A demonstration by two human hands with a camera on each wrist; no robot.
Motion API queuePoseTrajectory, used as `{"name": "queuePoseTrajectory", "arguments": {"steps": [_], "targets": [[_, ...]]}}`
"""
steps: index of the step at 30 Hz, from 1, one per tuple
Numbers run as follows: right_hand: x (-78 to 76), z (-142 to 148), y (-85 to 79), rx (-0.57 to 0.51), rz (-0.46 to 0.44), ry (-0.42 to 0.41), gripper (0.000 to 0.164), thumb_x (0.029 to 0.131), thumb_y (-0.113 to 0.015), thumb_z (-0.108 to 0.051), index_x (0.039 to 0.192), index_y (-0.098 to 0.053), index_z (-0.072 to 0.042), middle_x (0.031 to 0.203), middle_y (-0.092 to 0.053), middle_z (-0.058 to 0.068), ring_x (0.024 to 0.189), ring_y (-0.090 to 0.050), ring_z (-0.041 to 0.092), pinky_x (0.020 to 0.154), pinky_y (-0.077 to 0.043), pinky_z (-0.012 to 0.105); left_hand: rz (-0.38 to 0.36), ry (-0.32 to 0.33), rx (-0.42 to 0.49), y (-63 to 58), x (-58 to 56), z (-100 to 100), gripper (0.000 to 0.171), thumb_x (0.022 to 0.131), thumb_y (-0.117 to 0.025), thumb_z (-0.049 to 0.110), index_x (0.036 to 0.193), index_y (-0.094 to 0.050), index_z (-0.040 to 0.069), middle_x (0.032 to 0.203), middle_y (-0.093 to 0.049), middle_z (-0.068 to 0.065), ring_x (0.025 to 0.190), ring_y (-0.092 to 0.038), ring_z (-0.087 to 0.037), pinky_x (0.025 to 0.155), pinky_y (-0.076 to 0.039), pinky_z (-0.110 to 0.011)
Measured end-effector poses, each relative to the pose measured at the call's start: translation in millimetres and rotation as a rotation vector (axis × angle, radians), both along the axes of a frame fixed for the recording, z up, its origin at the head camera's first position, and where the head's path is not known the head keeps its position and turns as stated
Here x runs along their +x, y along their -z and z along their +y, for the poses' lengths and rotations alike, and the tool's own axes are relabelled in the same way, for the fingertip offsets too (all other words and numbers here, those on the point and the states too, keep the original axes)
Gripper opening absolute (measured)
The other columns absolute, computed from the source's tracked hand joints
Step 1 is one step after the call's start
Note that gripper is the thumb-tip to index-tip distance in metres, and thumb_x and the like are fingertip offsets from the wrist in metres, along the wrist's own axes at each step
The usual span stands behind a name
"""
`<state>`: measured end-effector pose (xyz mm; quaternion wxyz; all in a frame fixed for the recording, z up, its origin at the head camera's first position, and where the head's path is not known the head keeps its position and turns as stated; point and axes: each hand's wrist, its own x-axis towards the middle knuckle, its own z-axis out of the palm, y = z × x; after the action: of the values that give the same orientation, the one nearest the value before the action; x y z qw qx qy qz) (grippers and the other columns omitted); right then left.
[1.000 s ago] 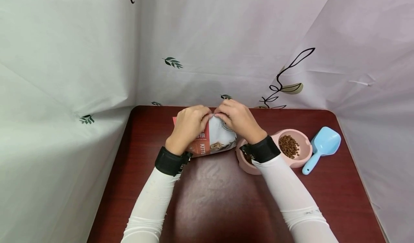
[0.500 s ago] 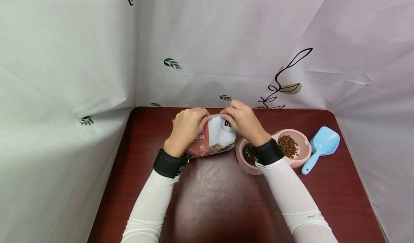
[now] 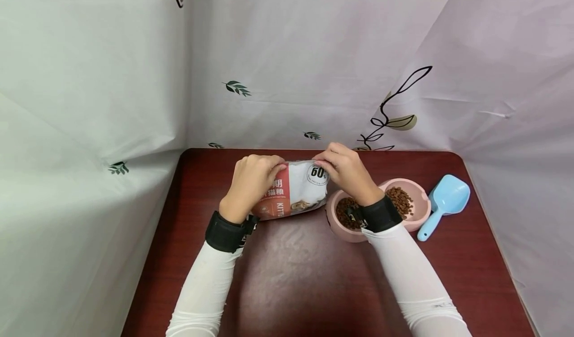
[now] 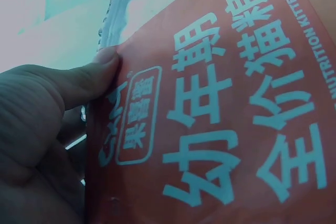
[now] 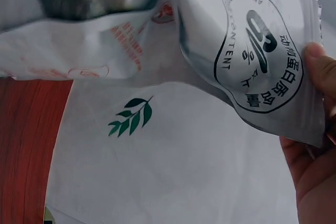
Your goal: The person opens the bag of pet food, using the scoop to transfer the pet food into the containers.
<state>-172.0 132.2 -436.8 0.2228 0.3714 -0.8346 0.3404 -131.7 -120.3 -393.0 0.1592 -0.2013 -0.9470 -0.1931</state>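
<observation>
So the setup is a dark red table (image 3: 296, 277) with rounded far corners, boxed in by a pale sheet (image 3: 314, 53) printed with little green leaves and a black vine drawing. The sheet hangs as a back wall right along the table's far edge and drapes down both sides too, so the left and right edges are pretty hemmed in.

The bag (image 3: 293, 190) sits at the far middle of the table, near that back wall. It's a cat food pouch, red on the left part, white on the right with a round "50%" badge. The left hand (image 3: 251, 182) is pinching the bag's top left corner, thumb pressed on the red face in the left wrist view (image 4: 100, 72). The right hand (image 3: 347, 170) is pinching the top right corner, by the badge; the right wrist view shows a thumb tip on the white edge (image 5: 320, 66). So both hands are closed on the bag, well apart along its top edge.

Just right of the bag there's a pink bowl (image 3: 419, 215) with two wells of brown kibble (image 3: 399, 200), partly under the right wrist. A blue scoop (image 3: 444, 200) lies just beside the bowl, near the right edge.

The near half of the table is open between the two white sleeves, and there's bare wood left of the bag as well.
</observation>
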Motion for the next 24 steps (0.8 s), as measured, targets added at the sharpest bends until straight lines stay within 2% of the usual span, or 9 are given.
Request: {"name": "queuePoseTrajectory", "arguments": {"steps": [4, 7, 11, 16, 24], "targets": [[-0.1, -0.6, -0.1, -0.024, 0.014, 0.001, 0.008, 0.090, -0.079, -0.007, 0.097, -0.081, -0.005, 0.083, -0.063, 0.003, 0.074, -0.054, 0.013, 0.064, -0.045, 0.026, 0.015, 0.004, -0.009, 0.5, 0.7, -1.0, 0.013, 0.096, -0.075, 0.026, 0.100, -0.082, 0.016, 0.089, -0.080, -0.001, 0.072, -0.073, -0.025, 0.056, -0.054, -0.044], [0.0, 0.3, -0.1, -0.049, -0.009, -0.005, 0.008, 0.090, -0.080, -0.007, 0.098, -0.081, -0.006, 0.083, -0.063, 0.001, 0.074, -0.054, 0.011, 0.065, -0.043, 0.022, 0.019, 0.004, -0.022, 0.8, 1.6, -2.5, 0.014, 0.097, -0.074, 0.026, 0.102, -0.081, 0.015, 0.091, -0.080, -0.002, 0.072, -0.073, -0.025, 0.056, -0.054, -0.043], [1.5, 5.0, 2.3, -0.074, -0.062, -0.009, 0.010, 0.092, -0.078, -0.007, 0.101, -0.080, -0.008, 0.091, -0.069, 0.002, 0.080, -0.061, 0.012, 0.070, -0.046, 0.019, 0.044, 0.001, -0.059, 1.9, 4.0, -6.5, 0.016, 0.097, -0.075, 0.026, 0.103, -0.079, 0.012, 0.091, -0.079, -0.004, 0.072, -0.073, -0.024, 0.058, -0.056, -0.043], [7.4, 17.6, 9.8, -0.085, -0.135, 0.024, 0.014, 0.094, -0.075, -0.004, 0.106, -0.079, -0.009, 0.102, -0.074, 0.003, 0.091, -0.068, 0.015, 0.078, -0.052, 0.021, 0.086, -0.017, -0.105, 2.3, 7.9, -13.5, 0.022, 0.094, -0.078, 0.031, 0.100, -0.077, 0.010, 0.089, -0.078, -0.004, 0.070, -0.072, -0.025, 0.065, -0.057, -0.042], [17.4, 29.8, 17.8, -0.054, -0.181, 0.047, 0.019, 0.098, -0.070, -0.006, 0.115, -0.076, -0.010, 0.110, -0.074, 0.004, 0.092, -0.066, 0.014, 0.076, -0.051, 0.023, 0.072, 0.001, -0.070, 1.0, 16.3, -20.3, 0.024, 0.091, -0.081, 0.030, 0.104, -0.078, 0.010, 0.092, -0.079, -0.004, 0.073, -0.073, -0.028, 0.073, -0.058, -0.045]]}}
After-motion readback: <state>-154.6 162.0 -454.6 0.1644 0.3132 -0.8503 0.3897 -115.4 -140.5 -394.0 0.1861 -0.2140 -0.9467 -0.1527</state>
